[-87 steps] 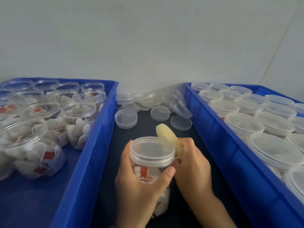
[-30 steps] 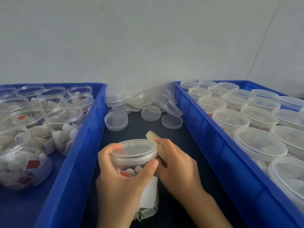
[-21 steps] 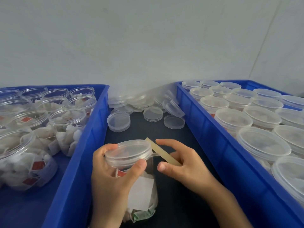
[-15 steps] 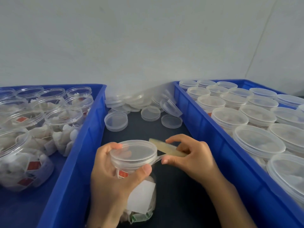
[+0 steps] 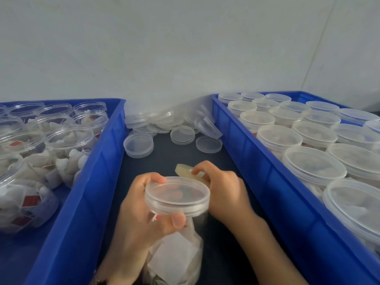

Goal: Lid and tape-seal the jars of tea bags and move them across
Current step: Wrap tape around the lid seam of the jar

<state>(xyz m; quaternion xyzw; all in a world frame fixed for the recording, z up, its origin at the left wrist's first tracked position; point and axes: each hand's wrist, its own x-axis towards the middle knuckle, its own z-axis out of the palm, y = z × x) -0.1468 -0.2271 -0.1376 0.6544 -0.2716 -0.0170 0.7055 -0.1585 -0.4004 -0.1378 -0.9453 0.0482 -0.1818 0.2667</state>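
Left hand (image 5: 139,219) gripping jar (image 5: 176,233), right hand (image 5: 224,190) pinching tape roll (image 5: 185,170)

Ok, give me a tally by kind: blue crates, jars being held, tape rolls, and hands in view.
Blue plastic crates, left and right: 2
Clear lidded plastic jar of tea bags, held: 1
Yellowish roll of tape: 1
Hands, left hand and right hand: 2
Total: 6
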